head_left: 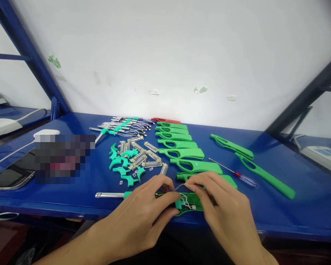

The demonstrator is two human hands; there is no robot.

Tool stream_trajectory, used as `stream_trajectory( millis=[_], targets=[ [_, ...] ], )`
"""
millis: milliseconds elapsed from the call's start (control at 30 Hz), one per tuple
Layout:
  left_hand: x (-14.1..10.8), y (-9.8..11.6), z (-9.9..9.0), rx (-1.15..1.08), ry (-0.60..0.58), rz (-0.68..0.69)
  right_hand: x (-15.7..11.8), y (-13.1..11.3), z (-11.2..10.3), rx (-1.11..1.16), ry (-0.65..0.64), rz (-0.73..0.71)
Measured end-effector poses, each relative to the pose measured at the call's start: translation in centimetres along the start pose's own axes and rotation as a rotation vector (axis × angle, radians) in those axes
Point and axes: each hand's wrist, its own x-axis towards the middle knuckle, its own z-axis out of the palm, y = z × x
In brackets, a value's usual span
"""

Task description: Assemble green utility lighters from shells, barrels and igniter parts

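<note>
At the table's front edge lies an open green lighter shell (200, 203) with a metal tube (110, 195) sticking out to the left. Inside it show a teal trigger piece (178, 204) and thin white wires (185, 201). My left hand (140, 215) is closed around the shell's middle, thumb and fingers on the trigger area. My right hand (227, 206) pinches one end of a thin grey wire (178, 187) just above the shell. My fingers cover part of the shell's inside.
Beyond my hands lie teal triggers (121, 171), clear fuel tanks (139, 160), tube assemblies with wires (124, 127) and a column of green shells (182, 153). A screwdriver (245, 179) and more green shell pieces (267, 176) lie right. A phone (13, 171) and white charger (46, 132) are left.
</note>
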Motion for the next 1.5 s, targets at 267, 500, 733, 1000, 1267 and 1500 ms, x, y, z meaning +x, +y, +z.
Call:
stream_trajectory(
  millis=[267, 500, 733, 1000, 1267, 1500],
  targets=[
    [0.1, 0.1, -0.1, 0.001, 0.022, 0.003, -0.6, 0.5, -0.6, -0.02, -0.061, 0.046],
    [0.0, 0.0, 0.1, -0.017, 0.032, 0.014, -1.4, 1.7, -3.1, 0.02, -0.352, 0.014],
    [0.1, 0.0, 0.0, 0.011, 0.045, 0.036, -1.4, 2.3, -2.6, 0.104, -0.393, -0.016],
    [0.1, -0.1, 0.2, 0.056, 0.056, 0.049, -1.4, 2.1, -2.4, 0.145, -0.382, 0.025],
    [0.1, -0.2, 0.3, 0.045, 0.044, 0.052, -1.6, 1.9, -2.3, 0.133, -0.374, -0.012],
    [-0.1, -0.6, 0.6, 0.03, 0.056, 0.046, -1.4, 2.0, -2.5, 0.14, -0.41, 0.009]
  ],
)
